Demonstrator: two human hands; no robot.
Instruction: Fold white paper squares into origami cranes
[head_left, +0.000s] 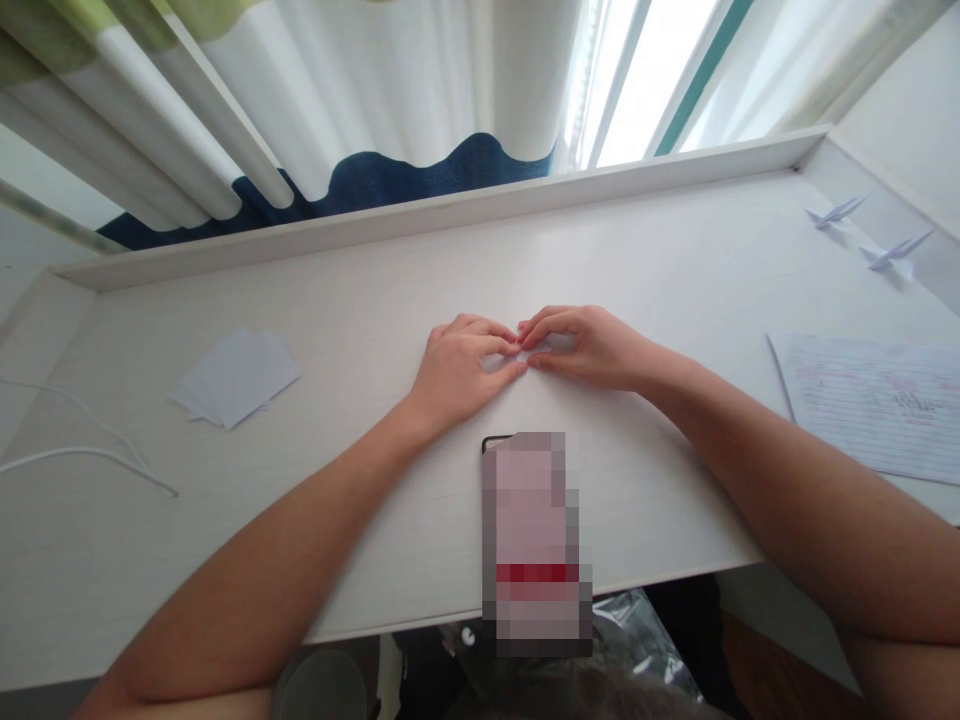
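Observation:
Both hands meet at the middle of a white desk, fingertips nearly touching over a small piece of white paper (517,353). My left hand (466,368) pinches the paper from the left, its thumb at the near edge. From the right, my right hand (586,345) grips the same piece, fingers curled over it. Most of the paper is hidden under the fingers, so its folded shape cannot be made out. Nearer to me, below the hands, lies a phone-like flat object (529,530) with a blurred-out screen.
Loose white paper sheets (238,378) are piled at the left, near a white cable (90,452). Two folded paper figures (896,252) stand at the far right, beyond a lined, written-on paper (881,405). A raised rim (450,215) borders the desk's back, before a curtain (405,80).

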